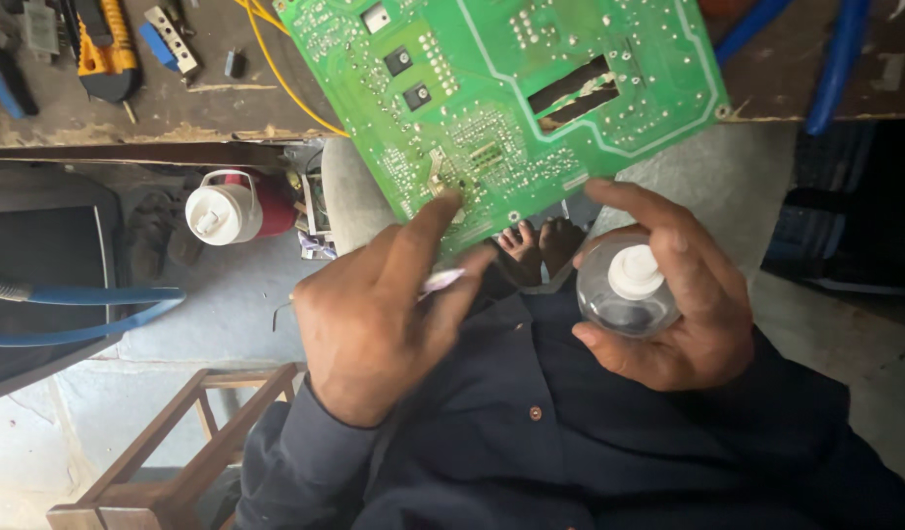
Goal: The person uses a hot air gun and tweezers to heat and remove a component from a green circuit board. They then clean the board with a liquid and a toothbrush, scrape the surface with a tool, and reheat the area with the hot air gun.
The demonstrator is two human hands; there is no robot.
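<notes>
A large green circuit board (511, 98) leans over the edge of the workbench toward my lap, solder side up, with a dark slot near its right side. My left hand (379, 314) grips a thin white brush or stick (440, 282), and its forefinger presses on the board's lower edge. My right hand (678, 294) is wrapped around a small clear bottle with a white cap (629, 285), held upright just below the board.
A brown workbench (129, 98) carries a yellow utility knife (107, 49), a yellow wire (276, 69) and small parts. On the floor stand a red jug with a white lid (232, 206), a dark monitor (40, 255) and a wooden stool (178, 442). Blue bars (835, 59) are at the upper right.
</notes>
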